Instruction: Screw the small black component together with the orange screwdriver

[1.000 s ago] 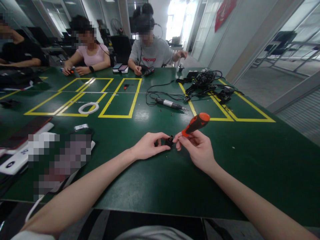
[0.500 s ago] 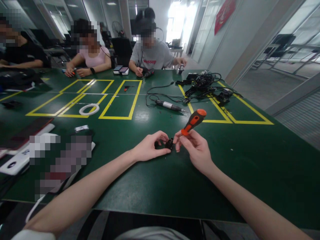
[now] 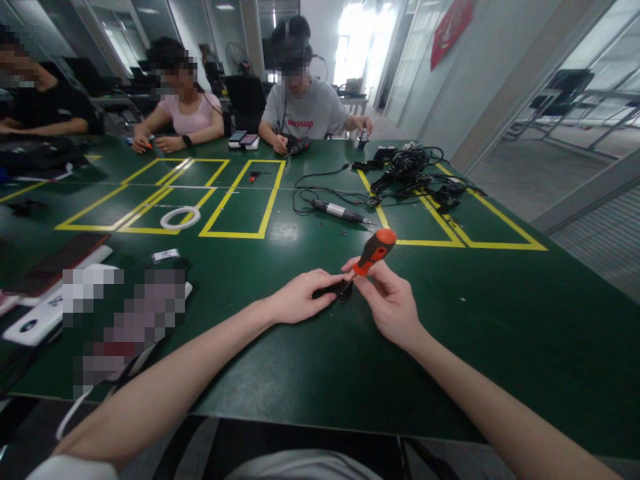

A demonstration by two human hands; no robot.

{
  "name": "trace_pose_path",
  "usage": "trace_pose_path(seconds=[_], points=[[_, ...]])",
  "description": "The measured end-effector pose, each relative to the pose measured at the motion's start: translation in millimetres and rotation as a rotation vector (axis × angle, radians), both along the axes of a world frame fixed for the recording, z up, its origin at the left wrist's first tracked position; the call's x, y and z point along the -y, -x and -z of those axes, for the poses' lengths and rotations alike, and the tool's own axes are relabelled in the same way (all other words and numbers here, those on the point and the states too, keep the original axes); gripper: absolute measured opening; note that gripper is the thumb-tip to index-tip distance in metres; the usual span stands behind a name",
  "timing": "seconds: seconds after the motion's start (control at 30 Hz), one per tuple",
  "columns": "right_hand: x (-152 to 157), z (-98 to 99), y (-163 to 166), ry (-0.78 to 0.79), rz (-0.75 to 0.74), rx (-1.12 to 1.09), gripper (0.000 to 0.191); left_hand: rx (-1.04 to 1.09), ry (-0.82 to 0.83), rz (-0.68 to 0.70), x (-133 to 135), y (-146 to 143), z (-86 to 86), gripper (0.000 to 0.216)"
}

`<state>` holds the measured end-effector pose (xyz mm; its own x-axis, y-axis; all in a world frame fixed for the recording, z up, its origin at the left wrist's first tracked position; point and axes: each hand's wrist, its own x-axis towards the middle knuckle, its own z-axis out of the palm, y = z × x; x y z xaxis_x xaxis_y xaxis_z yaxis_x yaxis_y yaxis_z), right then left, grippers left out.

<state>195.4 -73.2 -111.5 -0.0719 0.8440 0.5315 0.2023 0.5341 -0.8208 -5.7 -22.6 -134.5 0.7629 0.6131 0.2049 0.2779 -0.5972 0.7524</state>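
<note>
A small black part (image 3: 343, 291) rests on the green table, its exact kind too small to make out. My left hand (image 3: 304, 298) grips it from the left between thumb and fingers. In my right hand (image 3: 393, 300) is a screwdriver (image 3: 376, 251) with an orange and dark grey handle. The handle leans up and to the right, and the shaft points down at the black part. Whether the tip sits in the part cannot be made out, as fingers cover some of it.
Beyond my hands lies a corded electric screwdriver (image 3: 340, 211), near a heap of black cables (image 3: 410, 167). A white tape roll (image 3: 181, 217) is at left, with phones and a white power bank (image 3: 55, 313) closer. Several people sit across the green table (image 3: 500, 320).
The screwdriver has come down and left, its shaft now at the black part. My right hand moved in toward my left, whose fingers shifted on the part.
</note>
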Motion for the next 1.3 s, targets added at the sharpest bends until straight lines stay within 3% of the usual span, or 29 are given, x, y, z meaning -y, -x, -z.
trace_pose_path(seconds=[0.17, 0.3, 0.43, 0.6, 0.73, 0.87, 0.97, 1.13, 1.3], points=[[-2, 1.3, -1, -0.005, -0.016, 0.012, 0.024, 0.176, -0.008, -0.118, 0, 3, -12.3, 0.070], [-2, 1.6, -3, 0.005, -0.032, 0.044, 0.028, 0.356, -0.200, -0.188, 7, 1, -43.5, 0.068], [-2, 3.4, -2, -0.028, -0.061, 0.082, 0.035, 0.384, -0.497, -0.024, 19, -6, -85.9, 0.066], [-3, 6.0, -1, -0.095, -0.038, 0.101, 0.036, 0.202, -0.651, 0.112, 22, -14, -122.5, 0.044], [-6, 9.0, -8, -0.083, -0.095, 0.189, 0.015, 0.135, -0.733, 0.050, 15, -13, -131.2, 0.025], [-10, 13.1, -17, -0.016, -0.253, 0.399, 0.050, 0.001, -0.911, -0.051, 8, -11, -131.8, 0.021], [-13, 13.7, -20, 0.072, -0.343, 0.457, 0.051, -0.099, -1.010, -0.117, 6, -11, -133.6, 0.029], [-14, 12.8, -24, 0.119, -0.331, 0.459, 0.043, -0.215, -0.901, -0.130, 11, -7, -143.4, 0.018], [-17, 19.2, -21, 0.082, -0.218, 0.522, 0.045, -0.186, -0.822, -0.104, 11, -5, -145.2, 0.025]])
